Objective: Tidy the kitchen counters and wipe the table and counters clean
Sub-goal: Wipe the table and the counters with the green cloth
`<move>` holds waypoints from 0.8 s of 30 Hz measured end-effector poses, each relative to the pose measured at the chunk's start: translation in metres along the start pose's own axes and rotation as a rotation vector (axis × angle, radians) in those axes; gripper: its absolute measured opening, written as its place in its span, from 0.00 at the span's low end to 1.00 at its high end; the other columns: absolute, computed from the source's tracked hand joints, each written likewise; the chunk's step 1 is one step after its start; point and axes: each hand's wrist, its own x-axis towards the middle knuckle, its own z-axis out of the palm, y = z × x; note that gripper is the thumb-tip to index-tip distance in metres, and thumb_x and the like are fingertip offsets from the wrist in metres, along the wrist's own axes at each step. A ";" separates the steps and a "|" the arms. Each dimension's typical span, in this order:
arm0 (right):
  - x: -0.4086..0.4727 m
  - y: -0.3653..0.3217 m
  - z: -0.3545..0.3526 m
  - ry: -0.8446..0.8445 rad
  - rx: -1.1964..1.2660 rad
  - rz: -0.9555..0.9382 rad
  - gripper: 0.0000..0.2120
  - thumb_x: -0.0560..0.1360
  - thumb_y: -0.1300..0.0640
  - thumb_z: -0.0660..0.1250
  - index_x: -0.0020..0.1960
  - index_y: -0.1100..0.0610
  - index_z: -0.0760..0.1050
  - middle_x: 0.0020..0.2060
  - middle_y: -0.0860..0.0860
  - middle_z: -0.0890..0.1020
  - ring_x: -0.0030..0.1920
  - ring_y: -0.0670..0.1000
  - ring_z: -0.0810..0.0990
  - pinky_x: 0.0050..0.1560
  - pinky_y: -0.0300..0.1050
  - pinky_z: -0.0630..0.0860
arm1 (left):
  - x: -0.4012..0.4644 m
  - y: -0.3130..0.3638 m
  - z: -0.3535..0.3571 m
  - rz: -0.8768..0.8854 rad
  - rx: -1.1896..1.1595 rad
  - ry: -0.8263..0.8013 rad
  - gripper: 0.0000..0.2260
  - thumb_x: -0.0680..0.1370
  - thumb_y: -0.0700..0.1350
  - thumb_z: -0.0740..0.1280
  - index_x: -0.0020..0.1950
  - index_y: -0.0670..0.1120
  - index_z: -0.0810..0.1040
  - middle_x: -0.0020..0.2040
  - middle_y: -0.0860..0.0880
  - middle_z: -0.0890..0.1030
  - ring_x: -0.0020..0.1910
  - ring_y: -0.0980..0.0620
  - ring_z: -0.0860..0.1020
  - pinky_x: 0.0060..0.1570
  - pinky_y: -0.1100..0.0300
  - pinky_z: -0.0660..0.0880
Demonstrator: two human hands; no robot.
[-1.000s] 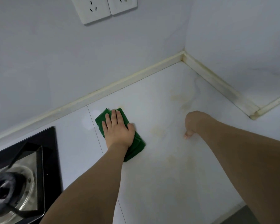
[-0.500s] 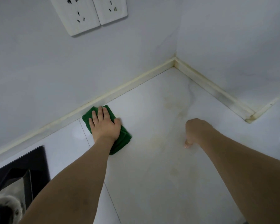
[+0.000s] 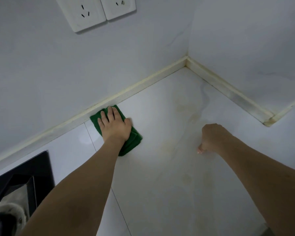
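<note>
1. Looking down from the head view: the left hand [image 3: 115, 126] lies flat on a folded green cloth [image 3: 131, 142], fingers straight and side by side, palm pressing it onto the white counter [image 3: 160, 193]. It's pressing, not gripping.
2. The cloth's far end sits right against the trim strip [image 3: 143, 82] at the foot of the wall. Its long axis runs diagonally, from the trim back toward the person and a bit right, roughly in line with the forearm.
3. Key bit for the next stroke, I reckon: the yellowish stains [image 3: 191, 113] lie to the right of the cloth, between it and the corner. So the wipe probably needs to go right, along the trim.
4. The left hand is clearly the nearer one to the cloth. The right hand [image 3: 211, 138] is well apart from it, fingers curled under into a loose fist, holding nothing that I can see. It looks propped on the counter, but contact is hard to confirm.
5. Also there: a black hob [image 3: 32, 171] at bottom left and sockets [image 3: 99, 11] up on the wall.
</note>
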 end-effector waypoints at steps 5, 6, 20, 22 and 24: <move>-0.002 -0.003 0.001 -0.001 0.016 0.007 0.32 0.65 0.44 0.77 0.60 0.63 0.74 0.54 0.57 0.79 0.58 0.59 0.76 0.57 0.48 0.76 | 0.009 0.022 0.001 0.044 -0.016 0.007 0.31 0.80 0.56 0.46 0.79 0.43 0.45 0.79 0.46 0.45 0.77 0.42 0.43 0.75 0.45 0.39; -0.003 -0.002 0.002 0.002 0.020 0.010 0.32 0.65 0.45 0.77 0.60 0.63 0.74 0.55 0.58 0.79 0.58 0.59 0.76 0.57 0.48 0.76 | 0.010 0.022 0.003 0.040 -0.017 0.011 0.31 0.79 0.56 0.46 0.79 0.43 0.45 0.79 0.46 0.45 0.77 0.42 0.43 0.75 0.45 0.40; 0.006 0.004 0.009 0.006 0.081 0.002 0.34 0.63 0.48 0.79 0.61 0.63 0.73 0.56 0.59 0.78 0.60 0.62 0.75 0.59 0.53 0.75 | -0.046 0.036 0.018 0.054 -0.020 0.044 0.30 0.80 0.54 0.46 0.79 0.43 0.44 0.79 0.46 0.45 0.78 0.43 0.43 0.75 0.46 0.40; 0.007 0.004 0.010 0.002 0.085 0.001 0.35 0.63 0.47 0.80 0.62 0.63 0.72 0.57 0.61 0.77 0.61 0.63 0.74 0.60 0.54 0.75 | -0.066 0.040 0.020 0.059 -0.017 0.045 0.30 0.80 0.54 0.45 0.79 0.43 0.43 0.79 0.46 0.45 0.78 0.43 0.42 0.75 0.46 0.40; 0.008 0.002 0.012 -0.006 0.089 0.001 0.36 0.63 0.48 0.79 0.64 0.63 0.71 0.62 0.64 0.75 0.64 0.65 0.72 0.63 0.56 0.73 | -0.095 0.045 0.024 0.072 -0.025 0.050 0.30 0.80 0.54 0.45 0.79 0.43 0.43 0.79 0.46 0.44 0.78 0.43 0.42 0.75 0.46 0.39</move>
